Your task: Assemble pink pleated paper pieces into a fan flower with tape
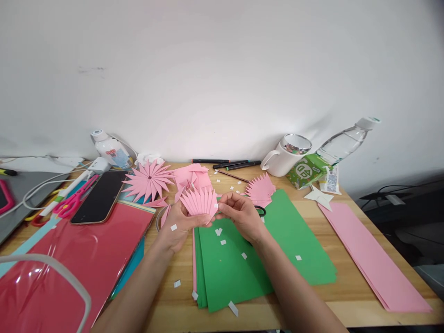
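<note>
A pleated pink paper fan (198,201) is gripped by my left hand (178,224), with the thumb lying across its lower front. At the fan's right edge, my right hand (243,215) pinches a small white square (216,206), which looks like a bit of double-sided tape backing. Another white square sticks to the back of my left hand. Below both hands lie green paper sheets (239,273) strewn with white scraps. Black-handled scissors (260,211) show partly behind my right hand. A second pink fan (261,189) rests beyond it.
Left are a pink paper pinwheel flower (150,178), a phone (100,198), pink scissors (74,198) and a red folder (104,259). Along the wall stand a bottle (113,150), black pens (231,164) and a mug (287,155). Pink strips (374,259) lie right.
</note>
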The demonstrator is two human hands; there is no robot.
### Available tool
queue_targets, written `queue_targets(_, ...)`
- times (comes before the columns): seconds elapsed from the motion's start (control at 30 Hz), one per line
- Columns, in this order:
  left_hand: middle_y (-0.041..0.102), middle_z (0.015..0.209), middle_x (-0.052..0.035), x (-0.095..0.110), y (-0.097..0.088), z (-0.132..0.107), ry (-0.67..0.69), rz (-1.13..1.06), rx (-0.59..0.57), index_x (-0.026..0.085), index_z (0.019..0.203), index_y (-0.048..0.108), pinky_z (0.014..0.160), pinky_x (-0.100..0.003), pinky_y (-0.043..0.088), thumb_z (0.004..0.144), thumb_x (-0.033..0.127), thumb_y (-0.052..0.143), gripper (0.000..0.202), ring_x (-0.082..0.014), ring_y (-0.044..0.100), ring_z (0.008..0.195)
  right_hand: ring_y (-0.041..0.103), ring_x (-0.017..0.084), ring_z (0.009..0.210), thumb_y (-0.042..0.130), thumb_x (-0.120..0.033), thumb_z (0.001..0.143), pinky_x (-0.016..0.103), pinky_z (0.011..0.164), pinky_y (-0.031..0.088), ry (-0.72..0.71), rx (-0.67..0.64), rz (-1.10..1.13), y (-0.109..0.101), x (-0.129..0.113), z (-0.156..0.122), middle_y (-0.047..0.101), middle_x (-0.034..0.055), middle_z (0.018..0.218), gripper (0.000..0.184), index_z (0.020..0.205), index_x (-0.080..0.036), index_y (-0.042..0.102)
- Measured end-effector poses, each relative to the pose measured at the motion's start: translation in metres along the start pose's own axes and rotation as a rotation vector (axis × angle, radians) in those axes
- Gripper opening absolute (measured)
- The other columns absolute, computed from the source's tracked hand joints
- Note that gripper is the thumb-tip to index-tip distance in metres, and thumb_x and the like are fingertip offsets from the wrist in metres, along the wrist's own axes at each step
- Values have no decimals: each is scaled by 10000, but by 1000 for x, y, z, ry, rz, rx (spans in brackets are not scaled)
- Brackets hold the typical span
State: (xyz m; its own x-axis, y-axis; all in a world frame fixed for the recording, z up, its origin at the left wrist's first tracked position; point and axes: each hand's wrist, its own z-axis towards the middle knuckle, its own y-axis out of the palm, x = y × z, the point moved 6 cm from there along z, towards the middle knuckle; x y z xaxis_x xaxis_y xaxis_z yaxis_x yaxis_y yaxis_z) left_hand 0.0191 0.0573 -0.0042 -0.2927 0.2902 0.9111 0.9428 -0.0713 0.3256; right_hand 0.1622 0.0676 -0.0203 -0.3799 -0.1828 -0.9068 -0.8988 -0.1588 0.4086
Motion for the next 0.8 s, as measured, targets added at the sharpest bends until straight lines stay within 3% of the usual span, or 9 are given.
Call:
queue_targets(0.33,721,899,-69,2,-2,2,85,-1,65,132,902,622,546,-262,545,464,140,863,501,-172,658,669,636,152,673,796,-459,643,336,716,578,-20,43,-111,0,0,0,686,8,729,295,697,-187,694)
queue_targets(0.53,705,965,-71,1,-5,2,97,29,100,155,1225,536,581,-277,560,434,126,867,858,-186,663,728,629,169,697,737,-518,690,352,702,570,-22,10,-189,2,-4,-2,680,24,785,334,668,-187,697)
queue_targets(0.8,686,1090,-90,-1,-3,0,79,100,117,197,1389,411,643,-283,565,480,94,830,1006,-208,675,847,571,144,646,713,-496,723,275,606,511,-170,91,-383,0,-3,-3,607,23,706,343,635,-178,621)
